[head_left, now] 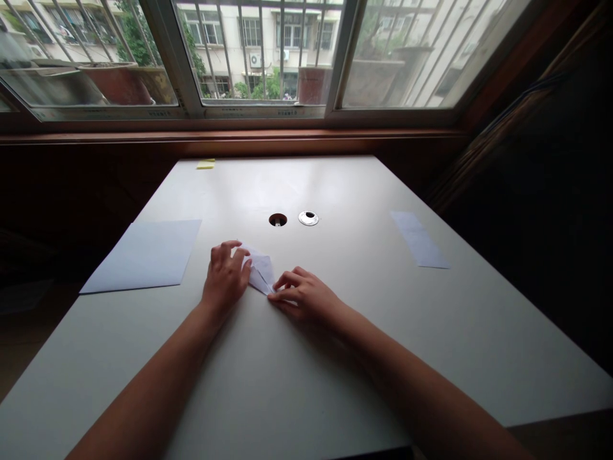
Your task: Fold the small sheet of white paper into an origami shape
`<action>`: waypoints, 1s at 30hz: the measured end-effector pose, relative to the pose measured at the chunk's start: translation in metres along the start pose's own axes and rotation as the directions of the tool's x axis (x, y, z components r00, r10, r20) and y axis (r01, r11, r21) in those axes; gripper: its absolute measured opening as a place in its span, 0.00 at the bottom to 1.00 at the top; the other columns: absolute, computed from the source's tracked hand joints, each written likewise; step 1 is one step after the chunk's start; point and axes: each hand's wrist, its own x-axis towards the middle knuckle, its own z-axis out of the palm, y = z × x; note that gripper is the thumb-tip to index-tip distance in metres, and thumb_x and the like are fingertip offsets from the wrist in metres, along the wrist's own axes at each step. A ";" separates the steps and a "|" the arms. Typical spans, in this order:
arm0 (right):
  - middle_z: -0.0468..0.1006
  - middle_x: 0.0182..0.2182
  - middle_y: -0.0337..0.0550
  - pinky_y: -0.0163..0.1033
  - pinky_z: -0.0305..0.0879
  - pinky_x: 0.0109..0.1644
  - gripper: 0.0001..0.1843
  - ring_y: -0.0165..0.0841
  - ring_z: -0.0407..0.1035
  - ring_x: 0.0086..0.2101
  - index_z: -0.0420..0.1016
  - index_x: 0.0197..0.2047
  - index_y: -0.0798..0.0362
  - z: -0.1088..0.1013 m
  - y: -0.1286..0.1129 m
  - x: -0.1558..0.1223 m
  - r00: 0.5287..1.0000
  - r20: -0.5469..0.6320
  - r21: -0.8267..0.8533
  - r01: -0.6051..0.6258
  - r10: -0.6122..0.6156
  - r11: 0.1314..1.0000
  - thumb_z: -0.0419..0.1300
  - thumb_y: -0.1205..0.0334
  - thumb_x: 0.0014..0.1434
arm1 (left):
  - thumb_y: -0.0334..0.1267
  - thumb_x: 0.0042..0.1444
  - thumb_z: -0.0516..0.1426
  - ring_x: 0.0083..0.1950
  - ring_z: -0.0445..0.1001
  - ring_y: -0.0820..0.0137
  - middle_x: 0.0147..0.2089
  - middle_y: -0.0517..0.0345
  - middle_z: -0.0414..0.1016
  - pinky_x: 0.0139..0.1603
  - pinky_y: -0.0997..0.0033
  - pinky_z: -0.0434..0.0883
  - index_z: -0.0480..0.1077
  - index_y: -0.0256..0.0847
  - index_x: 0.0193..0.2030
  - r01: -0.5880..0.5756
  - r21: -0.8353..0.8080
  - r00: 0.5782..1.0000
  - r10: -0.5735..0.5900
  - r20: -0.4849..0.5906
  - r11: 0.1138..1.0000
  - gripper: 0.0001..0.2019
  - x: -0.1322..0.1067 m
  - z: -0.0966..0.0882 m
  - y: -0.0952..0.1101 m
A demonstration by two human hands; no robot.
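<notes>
White tabletop (268, 383), smooth, grey in shadow at the near end. Right hand (311, 292): thumb and forefinger pinch the near corner of a folded paper (261, 265), which lies flat on the table left of centre. Left hand (227, 271): bent fingers at the paper's left side; cannot tell whether gripping or only pressing. Larger white paper (148, 255) at left edge, narrow strip (420, 241) at right. Beyond: round hole (278, 220), metal ring (309, 218) beside it. Yellow slip (205, 164) at far edge. Then brown sill (239, 136), window frame (182, 70), plant pots (117, 83), bars, pale building (271, 38).
</notes>
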 end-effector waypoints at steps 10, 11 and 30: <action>0.77 0.45 0.45 0.42 0.63 0.46 0.12 0.38 0.65 0.46 0.79 0.49 0.42 -0.004 -0.006 0.000 0.984 -0.042 -0.156 -0.175 0.171 0.972 0.57 0.57 0.67 | 0.38 0.70 0.46 0.70 0.62 0.63 0.67 0.54 0.67 0.72 0.52 0.58 0.66 0.43 0.64 -0.382 -0.239 0.839 0.443 0.315 0.893 0.19 -0.003 0.011 0.007; 0.77 0.45 0.45 0.42 0.63 0.46 0.12 0.38 0.65 0.46 0.79 0.49 0.42 -0.004 -0.006 0.000 0.985 -0.040 -0.154 -0.175 0.171 0.972 0.57 0.57 0.67 | 0.39 0.70 0.46 0.70 0.61 0.63 0.69 0.54 0.64 0.72 0.52 0.58 0.64 0.42 0.66 -0.367 -0.228 0.839 0.427 0.338 0.902 0.20 -0.004 0.012 0.007; 0.77 0.47 0.43 0.41 0.63 0.42 0.12 0.37 0.66 0.43 0.79 0.51 0.41 -0.005 -0.006 0.000 0.983 -0.014 -0.160 -0.184 0.184 0.970 0.59 0.57 0.65 | 0.43 0.70 0.43 0.73 0.55 0.54 0.72 0.47 0.56 0.70 0.44 0.57 0.60 0.38 0.68 -0.073 0.025 0.907 0.056 0.417 0.997 0.24 -0.009 0.007 0.008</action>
